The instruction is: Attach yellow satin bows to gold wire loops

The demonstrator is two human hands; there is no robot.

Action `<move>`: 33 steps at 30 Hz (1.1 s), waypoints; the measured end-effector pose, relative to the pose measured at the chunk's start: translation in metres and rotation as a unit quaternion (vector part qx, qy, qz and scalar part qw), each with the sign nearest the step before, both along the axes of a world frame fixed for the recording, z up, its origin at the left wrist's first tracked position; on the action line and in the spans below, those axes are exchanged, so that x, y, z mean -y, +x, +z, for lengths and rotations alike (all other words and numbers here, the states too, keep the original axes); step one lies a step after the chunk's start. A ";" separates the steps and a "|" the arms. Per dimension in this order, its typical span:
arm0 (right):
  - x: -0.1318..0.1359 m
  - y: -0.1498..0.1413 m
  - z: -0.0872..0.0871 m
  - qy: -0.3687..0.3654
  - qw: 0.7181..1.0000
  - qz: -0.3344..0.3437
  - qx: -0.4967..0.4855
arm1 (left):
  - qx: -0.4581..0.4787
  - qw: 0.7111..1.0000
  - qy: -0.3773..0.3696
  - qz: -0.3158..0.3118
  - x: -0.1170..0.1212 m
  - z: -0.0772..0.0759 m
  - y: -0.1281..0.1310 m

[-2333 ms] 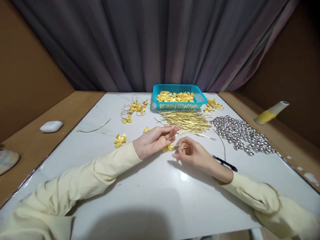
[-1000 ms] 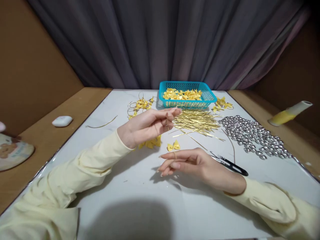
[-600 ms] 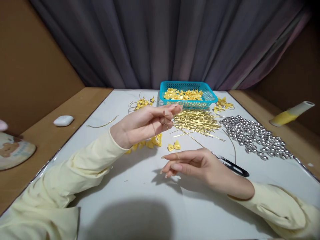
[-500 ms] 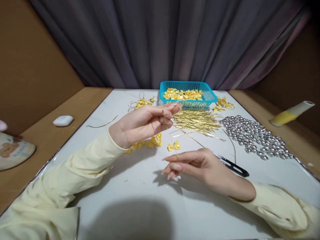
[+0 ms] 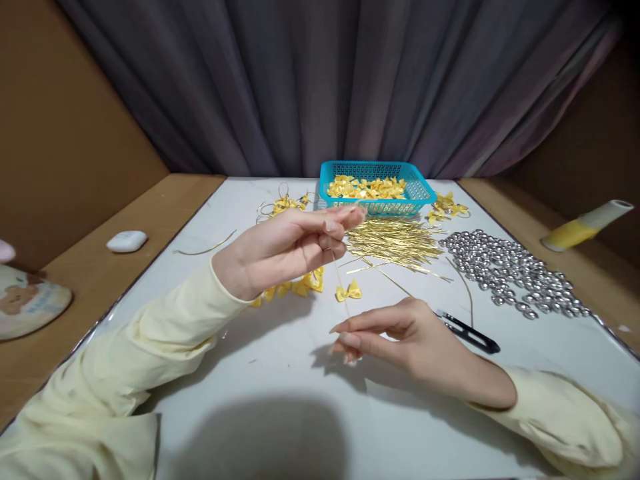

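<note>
A thin gold cord stretches down from my left hand to my right hand. My left hand is raised above the table, palm turned up, with the cord held between its curled fingers. Thumb and index finger of my right hand pinch the cord's lower end. Just behind the cord, a yellow ribbon bow lies on the white table. More yellow bows sit partly hidden below my left hand. A pile of gold cords spreads out beyond my hands.
A blue basket of yellow bows stands at the back, with finished-looking bow loops to its left. Silver beads are heaped on the right. Black thread snips lie by my right wrist. A white case rests at left.
My hands have come away from the bow on the table and moved apart. My right fingers have closed into a pinch, and the cord now runs taut between both hands.
</note>
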State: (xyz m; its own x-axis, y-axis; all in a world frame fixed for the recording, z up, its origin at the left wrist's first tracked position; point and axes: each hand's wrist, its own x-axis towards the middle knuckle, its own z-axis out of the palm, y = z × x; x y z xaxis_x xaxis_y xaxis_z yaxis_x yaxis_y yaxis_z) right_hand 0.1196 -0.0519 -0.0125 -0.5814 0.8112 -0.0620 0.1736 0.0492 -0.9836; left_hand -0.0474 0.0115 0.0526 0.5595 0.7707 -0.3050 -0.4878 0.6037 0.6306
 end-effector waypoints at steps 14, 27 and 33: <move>0.001 0.000 0.000 0.015 1.000 -0.012 0.014 | -0.002 1.000 -0.006 -0.010 0.002 -0.001 0.000; 0.001 0.000 -0.002 -0.005 1.000 -0.005 0.001 | -0.006 1.000 0.006 -0.013 0.001 -0.001 0.000; 0.001 0.000 -0.005 -0.027 0.999 0.001 -0.024 | -0.001 1.000 0.007 -0.018 0.001 -0.002 0.000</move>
State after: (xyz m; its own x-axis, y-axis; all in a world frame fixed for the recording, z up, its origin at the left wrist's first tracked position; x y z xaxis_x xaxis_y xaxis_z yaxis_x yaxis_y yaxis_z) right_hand 0.1198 -0.0531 -0.0173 -0.5863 0.8063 -0.0781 0.1262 -0.0044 -0.9920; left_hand -0.0477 0.0110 0.0505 0.5864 0.7539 -0.2962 -0.4638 0.6123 0.6403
